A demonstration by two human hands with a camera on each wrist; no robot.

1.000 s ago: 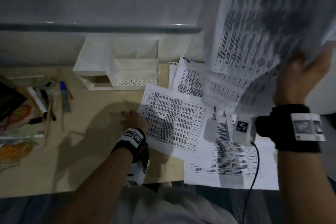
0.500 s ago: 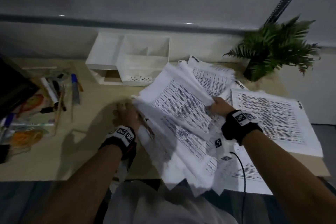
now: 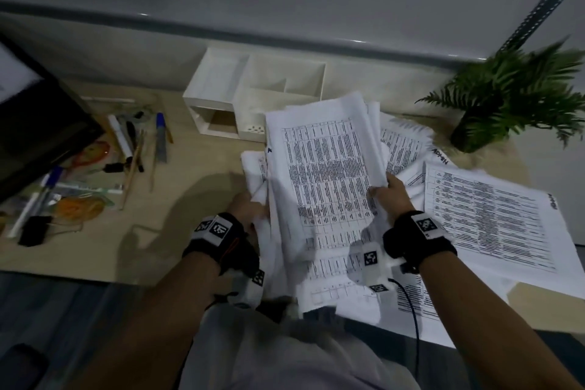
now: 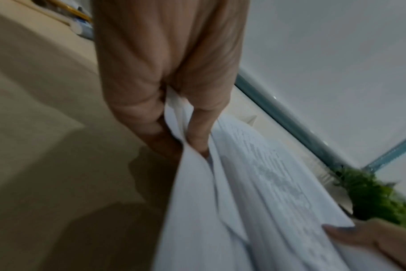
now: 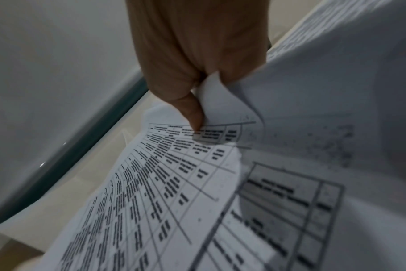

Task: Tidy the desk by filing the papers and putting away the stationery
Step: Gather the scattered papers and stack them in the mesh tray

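A loose stack of printed papers [image 3: 323, 174] is raised off the desk between both hands. My left hand [image 3: 250, 209] grips its left edge, fingers and thumb pinching the sheets [image 4: 192, 165]. My right hand [image 3: 387, 193] grips the right edge, thumb pressed on a printed table [image 5: 197, 119]. More printed sheets [image 3: 493, 218] lie flat on the desk to the right. Pens, pencils and markers [image 3: 139, 142] lie scattered at the left. A white desk organiser [image 3: 221, 85] stands at the back, its compartments showing nothing inside.
A potted fern [image 3: 512, 95] stands at the back right, close to the papers. A dark box or tray [image 3: 38, 133] sits at the far left edge. A black binder clip [image 3: 33, 229] and plastic sleeves lie near the stationery. Bare wooden desk [image 3: 95, 250] shows front left.
My right hand brought the raised sheets down onto the pile. Both hands then gathered the pile and lifted it, turning it more upright. The view shifted right.
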